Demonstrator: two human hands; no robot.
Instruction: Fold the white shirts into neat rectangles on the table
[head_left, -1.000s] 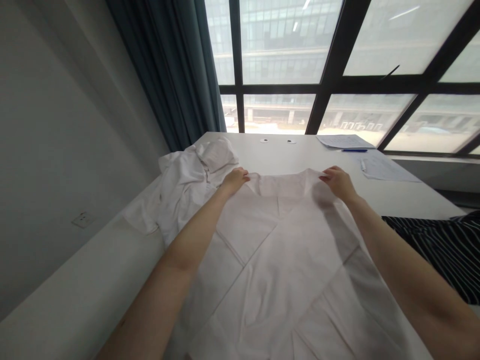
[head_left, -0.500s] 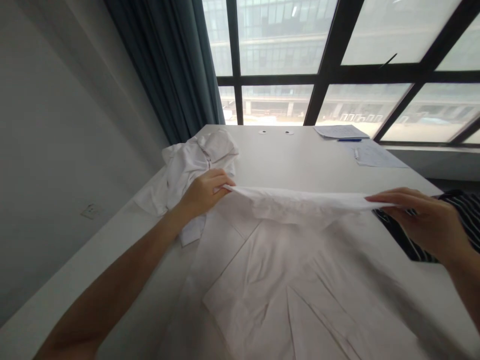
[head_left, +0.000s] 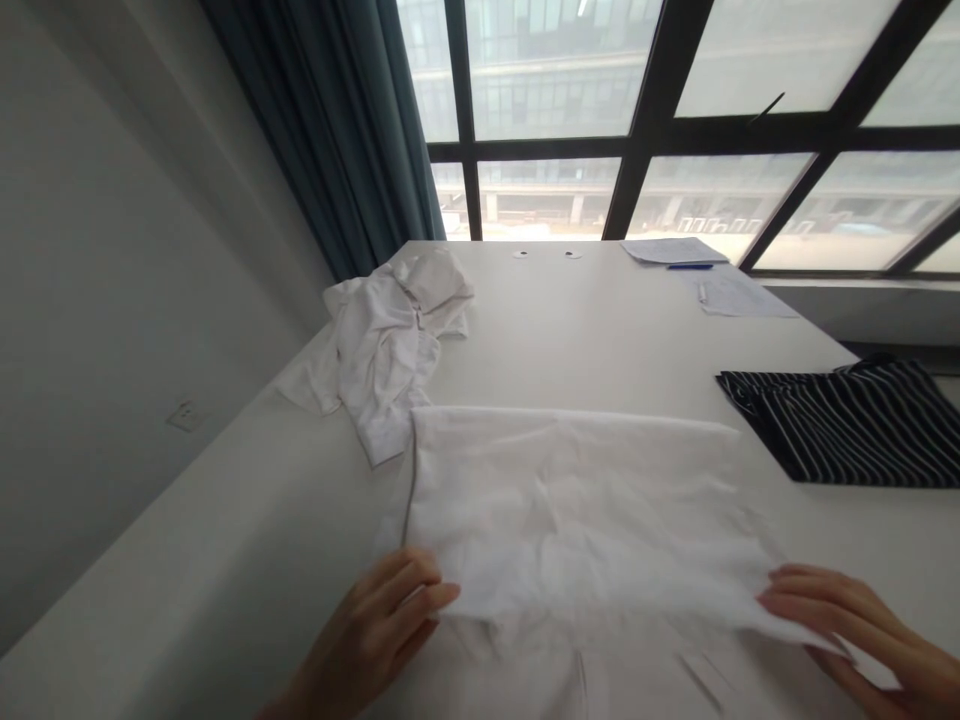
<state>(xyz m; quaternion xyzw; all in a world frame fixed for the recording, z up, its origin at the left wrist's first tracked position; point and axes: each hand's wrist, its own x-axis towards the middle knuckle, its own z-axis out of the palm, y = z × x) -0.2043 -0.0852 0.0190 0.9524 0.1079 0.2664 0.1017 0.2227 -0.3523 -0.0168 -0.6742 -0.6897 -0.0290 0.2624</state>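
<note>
A white garment (head_left: pixel 577 510) lies on the white table, its upper part folded over toward me so a straight fold runs across the far side. At the near left corner of the folded flap, my left hand (head_left: pixel 382 620) pinches the cloth between thumb and fingers. The near right corner of the flap is gripped by my right hand (head_left: pixel 855 625), thumb beneath and fingers on top. Below the flap, the lower layer of the garment shows with some creases.
Another white garment (head_left: pixel 390 340) lies crumpled at the table's left edge. A folded black striped cloth (head_left: pixel 862 425) is on the right. Papers (head_left: pixel 739 295) and a blue pen (head_left: pixel 690 267) lie at the back right, near the window. A blue curtain (head_left: pixel 330 130) hangs at the back left.
Both hands have come down toward me with the garment's edge, laying the far part over the rest. The striped cloth, partly hidden before, now shows more fully.
</note>
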